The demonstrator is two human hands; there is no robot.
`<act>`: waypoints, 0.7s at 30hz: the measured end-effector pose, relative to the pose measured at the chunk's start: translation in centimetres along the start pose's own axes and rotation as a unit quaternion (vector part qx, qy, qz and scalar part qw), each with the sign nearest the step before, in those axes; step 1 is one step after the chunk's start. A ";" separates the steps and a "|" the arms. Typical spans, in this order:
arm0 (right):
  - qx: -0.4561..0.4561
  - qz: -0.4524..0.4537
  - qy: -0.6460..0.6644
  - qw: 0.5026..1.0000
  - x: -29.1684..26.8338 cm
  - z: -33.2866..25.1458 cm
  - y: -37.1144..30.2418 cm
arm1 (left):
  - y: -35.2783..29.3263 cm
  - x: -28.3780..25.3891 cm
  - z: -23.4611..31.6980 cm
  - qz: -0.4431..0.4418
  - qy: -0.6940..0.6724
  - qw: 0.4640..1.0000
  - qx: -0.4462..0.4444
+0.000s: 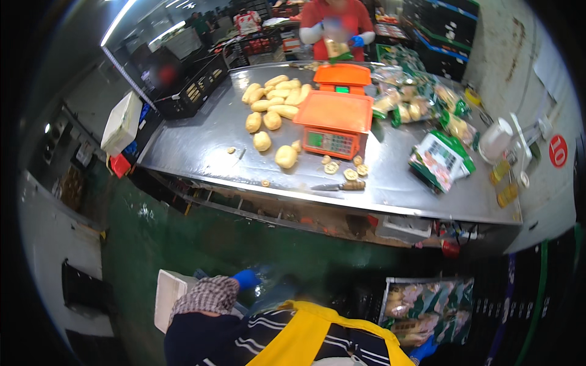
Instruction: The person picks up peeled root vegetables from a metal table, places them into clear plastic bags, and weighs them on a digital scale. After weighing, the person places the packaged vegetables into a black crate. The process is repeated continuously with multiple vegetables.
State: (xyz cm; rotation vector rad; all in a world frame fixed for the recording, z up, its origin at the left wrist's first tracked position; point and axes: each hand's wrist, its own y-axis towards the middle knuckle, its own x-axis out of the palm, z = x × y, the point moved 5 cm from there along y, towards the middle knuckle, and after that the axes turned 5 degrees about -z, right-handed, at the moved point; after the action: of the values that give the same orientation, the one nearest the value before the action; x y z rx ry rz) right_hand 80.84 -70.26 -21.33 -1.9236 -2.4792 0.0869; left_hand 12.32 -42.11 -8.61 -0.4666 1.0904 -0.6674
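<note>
My left hand (pixel 246 279), in a blue glove, is low over the green floor, beside a white box (pixel 170 296). It is small and blurred, so its fingers cannot be made out. My right hand (pixel 426 348), also blue-gloved, is at the near edge of a crate (pixel 384 299) filled with clear and green bags of pale produce (pixel 421 305). Its fingers are partly hidden, and whether they grip a bag or the crate does not show. Both hands are away from the steel table (pixel 232 168).
Peeled lotus roots (pixel 278 91), orange scales (pixel 336 113), cut slices (pixel 331 168), a knife (pixel 339 186) and bagged produce (pixel 415 104) lie on the table. Across it, a person in red (pixel 336 24) holds a bag. Black crates (pixel 519 305) stand at right.
</note>
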 end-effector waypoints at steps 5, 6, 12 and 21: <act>-0.146 0.123 -0.266 0.945 5.0 -10.5 0.1 | -6.4 5.4 -15.3 0.022 -0.070 0.975 -0.210; -0.181 0.132 -0.303 0.926 7.1 -12.6 0.4 | -8.3 7.9 -18.6 0.044 -0.132 0.964 -0.225; -0.497 -0.065 -0.399 0.768 26.2 -14.0 14.5 | -9.4 25.8 -32.4 0.032 -0.561 0.775 -0.290; -0.635 -0.557 -0.113 0.523 73.5 -32.5 -45.7 | -13.3 26.7 -32.5 0.309 -0.517 0.741 -0.296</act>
State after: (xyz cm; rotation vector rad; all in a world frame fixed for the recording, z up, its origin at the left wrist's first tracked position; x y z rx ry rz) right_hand 19.52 -9.03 10.83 0.5627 -3.5724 -1.9362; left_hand -12.90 -71.02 -30.35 -0.8231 0.2713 0.5692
